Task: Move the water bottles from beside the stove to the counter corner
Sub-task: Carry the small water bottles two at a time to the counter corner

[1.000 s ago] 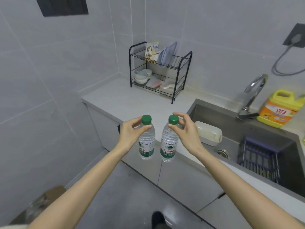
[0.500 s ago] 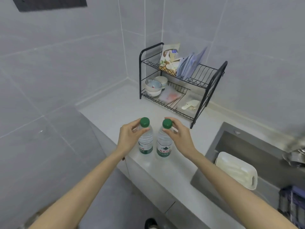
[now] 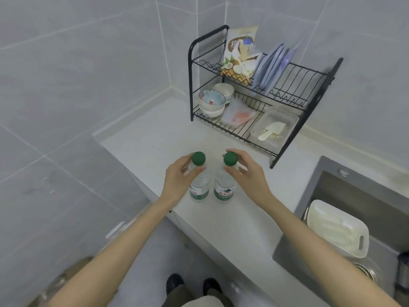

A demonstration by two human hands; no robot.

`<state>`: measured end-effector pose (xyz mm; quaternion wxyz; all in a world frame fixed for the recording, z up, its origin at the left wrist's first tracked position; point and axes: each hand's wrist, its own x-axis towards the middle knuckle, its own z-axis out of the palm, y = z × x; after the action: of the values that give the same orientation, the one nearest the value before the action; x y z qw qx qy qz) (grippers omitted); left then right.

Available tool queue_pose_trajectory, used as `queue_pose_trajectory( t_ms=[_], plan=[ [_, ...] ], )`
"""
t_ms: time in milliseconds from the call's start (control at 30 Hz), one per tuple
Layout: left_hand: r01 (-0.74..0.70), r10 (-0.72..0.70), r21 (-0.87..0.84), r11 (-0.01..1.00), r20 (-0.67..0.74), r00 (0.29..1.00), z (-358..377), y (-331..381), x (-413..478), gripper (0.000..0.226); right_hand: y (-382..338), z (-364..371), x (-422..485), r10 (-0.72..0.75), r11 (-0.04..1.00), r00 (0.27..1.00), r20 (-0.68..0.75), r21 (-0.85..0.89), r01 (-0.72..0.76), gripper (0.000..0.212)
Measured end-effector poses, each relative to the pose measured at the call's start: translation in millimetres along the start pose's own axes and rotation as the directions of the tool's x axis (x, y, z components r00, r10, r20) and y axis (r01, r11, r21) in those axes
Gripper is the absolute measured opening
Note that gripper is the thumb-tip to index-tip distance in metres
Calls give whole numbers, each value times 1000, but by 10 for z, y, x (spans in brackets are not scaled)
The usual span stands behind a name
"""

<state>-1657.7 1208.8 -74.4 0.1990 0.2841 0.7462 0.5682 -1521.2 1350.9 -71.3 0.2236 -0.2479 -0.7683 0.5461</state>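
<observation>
Two clear water bottles with green caps and green labels stand upright side by side near the front edge of the pale counter [image 3: 155,142]. My left hand [image 3: 178,177] pinches the neck of the left bottle [image 3: 199,188] just under its cap. My right hand [image 3: 246,175] holds the right bottle [image 3: 224,187] the same way. A narrow gap separates the two bottles. Whether their bases touch the counter I cannot tell. The counter's corner lies beyond them, where the two tiled walls meet.
A black two-tier dish rack [image 3: 309,120] with bowls, plates and a snack bag stands at the back right. A steel sink [image 3: 332,196] holding a white container [image 3: 336,229] lies to the right. Tiled wall closes the left side.
Both bottles have travelled with my hands from in front of the cabinet to over the counter's front edge. The view has swung left and closer to the dish rack.
</observation>
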Motion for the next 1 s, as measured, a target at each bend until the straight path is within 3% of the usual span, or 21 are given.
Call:
queue_pose_trajectory(
  t_ms=[133,233,367,467,667,1000],
  plan=[
    [-23,21,34,999,58,998,46,-175,-100,37,128,42,-111,71,997,997,17,-10,-70,43],
    [14,-16,27,1000,102,995,129,-345,-179,60,295,92,-165,125,992,991,49,-1,-126,59],
    [95,-98,57,994,54,994,211,-416,-151,80,456,168,-180,187,982,981,52,-27,-185,70],
    [156,-156,67,986,3,988,283,-473,-158,80,464,258,-177,197,978,980,1,-69,-197,70],
    [136,-133,98,986,-36,990,221,-483,-38,80,414,323,94,153,976,984,-90,-140,-165,75],
    [103,-89,104,989,-135,987,-578,-437,776,75,15,623,1172,53,991,992,-111,-115,-66,74]
  ],
)
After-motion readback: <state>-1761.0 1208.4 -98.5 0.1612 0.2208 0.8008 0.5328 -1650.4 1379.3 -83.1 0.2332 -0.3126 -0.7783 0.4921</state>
